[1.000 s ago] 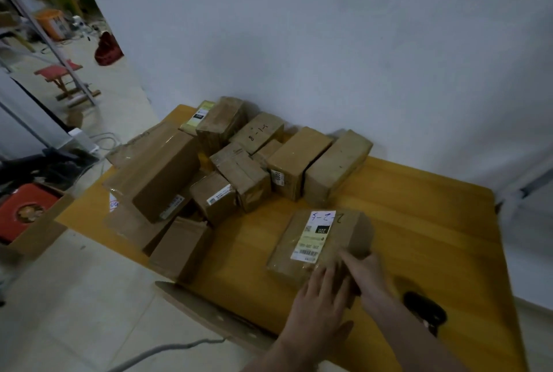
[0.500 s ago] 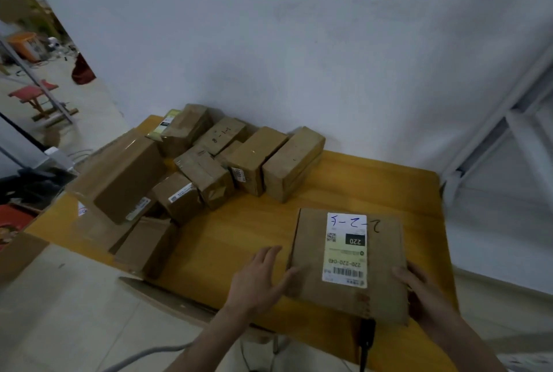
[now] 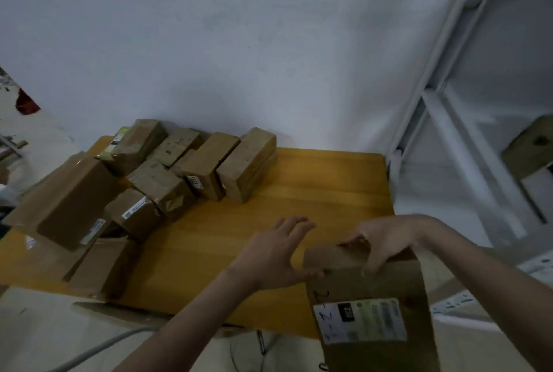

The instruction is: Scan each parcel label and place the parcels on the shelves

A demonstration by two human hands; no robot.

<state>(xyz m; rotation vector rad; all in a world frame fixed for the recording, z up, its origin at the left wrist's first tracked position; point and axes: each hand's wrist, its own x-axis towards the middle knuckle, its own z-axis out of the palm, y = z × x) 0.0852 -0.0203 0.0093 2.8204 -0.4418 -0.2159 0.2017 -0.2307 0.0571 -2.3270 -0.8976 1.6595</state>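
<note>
A flat cardboard parcel (image 3: 377, 291) with a white label (image 3: 360, 319) is lifted and tilted toward me at the lower right, label facing the camera. My right hand (image 3: 386, 241) grips its far top edge, fingers curled over it. My left hand (image 3: 276, 255) is spread, fingers straight, its thumb touching the parcel's left edge. Several more brown parcels (image 3: 167, 171) are heaped at the back left of the yellow wooden table (image 3: 314, 192). No scanner shows in this frame.
White metal shelving (image 3: 449, 120) stands to the right of the table, with a brown box (image 3: 528, 147) on one shelf. A white wall runs behind the table. A grey cable (image 3: 98, 349) lies on the floor by the near table edge.
The parcel lay flat on the table between both hands; it is now raised off the table at the right and turned, the right hand gripping its top edge. The view has swung right.
</note>
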